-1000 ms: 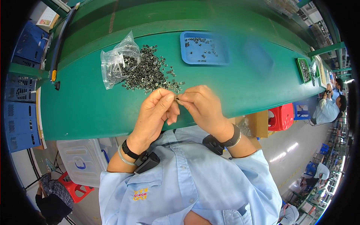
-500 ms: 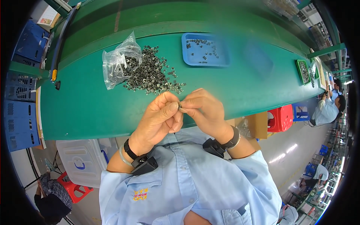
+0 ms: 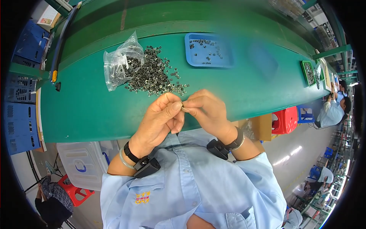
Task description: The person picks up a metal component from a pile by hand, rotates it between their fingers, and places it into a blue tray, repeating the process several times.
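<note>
Over the near edge of the green table, my left hand [image 3: 163, 114] and my right hand [image 3: 207, 110] meet fingertip to fingertip. Between their thumbs and index fingers is a tiny dark part [image 3: 182, 107], mostly covered, so its exact kind does not show. Just beyond my hands lies a heap of small black-and-silver parts [image 3: 152, 74]. A clear plastic bag [image 3: 116, 68] rests at the heap's left side with more of them at its mouth. Farther right stands a shallow blue tray [image 3: 209, 64] with scattered similar parts in it.
The green table [image 3: 84, 110] curves across the view. At its far right end sits a green tray [image 3: 308, 73] of small parts. Below the table are a lidded clear bin [image 3: 82, 162], a cardboard box [image 3: 263, 128] and a red stool [image 3: 285, 120]. Other people sit farther off at the right.
Both hands have shifted very slightly to the left, and the fingertips now cover more of the tiny part. The heap, bag and tray look the same.
</note>
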Demonstrator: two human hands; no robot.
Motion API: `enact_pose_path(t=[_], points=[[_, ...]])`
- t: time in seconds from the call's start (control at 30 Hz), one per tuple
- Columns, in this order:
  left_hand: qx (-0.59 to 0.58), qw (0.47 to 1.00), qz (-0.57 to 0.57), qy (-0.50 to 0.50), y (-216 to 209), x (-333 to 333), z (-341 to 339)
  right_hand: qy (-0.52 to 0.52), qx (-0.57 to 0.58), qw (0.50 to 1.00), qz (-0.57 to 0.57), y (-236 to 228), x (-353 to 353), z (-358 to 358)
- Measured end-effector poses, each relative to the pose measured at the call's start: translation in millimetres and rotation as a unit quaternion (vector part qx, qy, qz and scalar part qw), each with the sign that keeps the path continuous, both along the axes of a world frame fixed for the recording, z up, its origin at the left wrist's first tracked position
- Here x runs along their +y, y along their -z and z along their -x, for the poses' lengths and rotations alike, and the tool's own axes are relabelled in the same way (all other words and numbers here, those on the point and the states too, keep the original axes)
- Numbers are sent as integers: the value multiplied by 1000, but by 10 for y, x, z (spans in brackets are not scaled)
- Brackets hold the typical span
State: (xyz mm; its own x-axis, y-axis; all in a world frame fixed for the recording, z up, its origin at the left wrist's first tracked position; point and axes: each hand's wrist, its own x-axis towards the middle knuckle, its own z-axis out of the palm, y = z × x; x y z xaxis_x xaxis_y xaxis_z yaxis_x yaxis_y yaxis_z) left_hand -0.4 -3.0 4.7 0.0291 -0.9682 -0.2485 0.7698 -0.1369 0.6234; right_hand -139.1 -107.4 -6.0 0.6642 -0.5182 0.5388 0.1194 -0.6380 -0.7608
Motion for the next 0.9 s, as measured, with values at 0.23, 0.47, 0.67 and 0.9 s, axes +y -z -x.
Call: enact_pose_path(t=[0.23,0.47,0.67,0.9], points=[[27,1000,13,8,-7,-26,-15,-6,5,999,-48,13,-10,10],[-71,997,-10,5,-25,-57,1,6,19,999,-29,31,-24,16],[-67,997,-29,-31,-3,-55,-71,94,51,990,89,-123,-470,-15],[-47,996,-38,-59,169,78,-200,199,162,966,30,-115,-937,-111]])
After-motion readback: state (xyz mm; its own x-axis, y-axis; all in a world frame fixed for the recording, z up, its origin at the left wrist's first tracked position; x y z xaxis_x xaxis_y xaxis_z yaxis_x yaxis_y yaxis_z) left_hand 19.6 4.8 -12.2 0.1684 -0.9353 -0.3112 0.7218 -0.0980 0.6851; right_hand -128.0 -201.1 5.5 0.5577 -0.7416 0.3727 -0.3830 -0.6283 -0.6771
